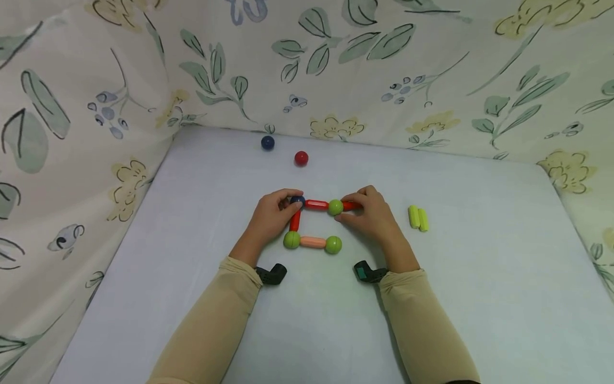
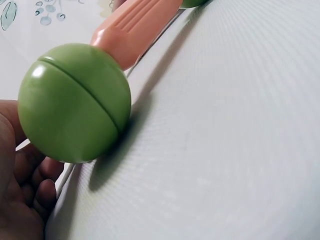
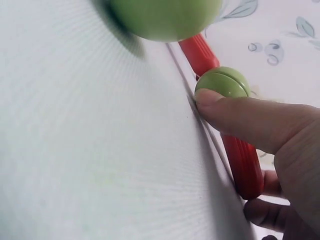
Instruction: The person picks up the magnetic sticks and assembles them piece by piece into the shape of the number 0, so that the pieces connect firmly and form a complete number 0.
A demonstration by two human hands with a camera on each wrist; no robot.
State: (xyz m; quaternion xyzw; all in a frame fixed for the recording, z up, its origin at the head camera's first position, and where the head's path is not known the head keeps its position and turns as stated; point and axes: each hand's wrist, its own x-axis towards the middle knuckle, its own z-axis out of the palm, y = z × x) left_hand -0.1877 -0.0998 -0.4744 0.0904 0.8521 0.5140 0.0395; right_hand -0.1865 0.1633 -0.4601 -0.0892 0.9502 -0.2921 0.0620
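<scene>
My left hand (image 1: pixel 269 216) pinches a dark blue ball (image 1: pixel 298 200) between thumb and fingers at the upper left corner of a figure of balls and rods. From it a red rod (image 1: pixel 316 205) runs right to a green ball (image 1: pixel 336 207), and another red rod (image 1: pixel 295 221) runs down to a second green ball (image 1: pixel 291 240). A peach rod (image 1: pixel 313 242) links that one to a third green ball (image 1: pixel 333 245). My right hand (image 1: pixel 373 214) holds a red rod (image 3: pixel 243 167) extending right from the upper green ball, its thumb pressed on that ball (image 3: pixel 223 81).
Behind the figure lie a loose dark blue ball (image 1: pixel 267 143) and a red ball (image 1: pixel 301 158). Two yellow-green rods (image 1: pixel 418 218) lie side by side right of my right hand. Floral cloth (image 1: pixel 364 80) rises behind the white table (image 1: pixel 503 298).
</scene>
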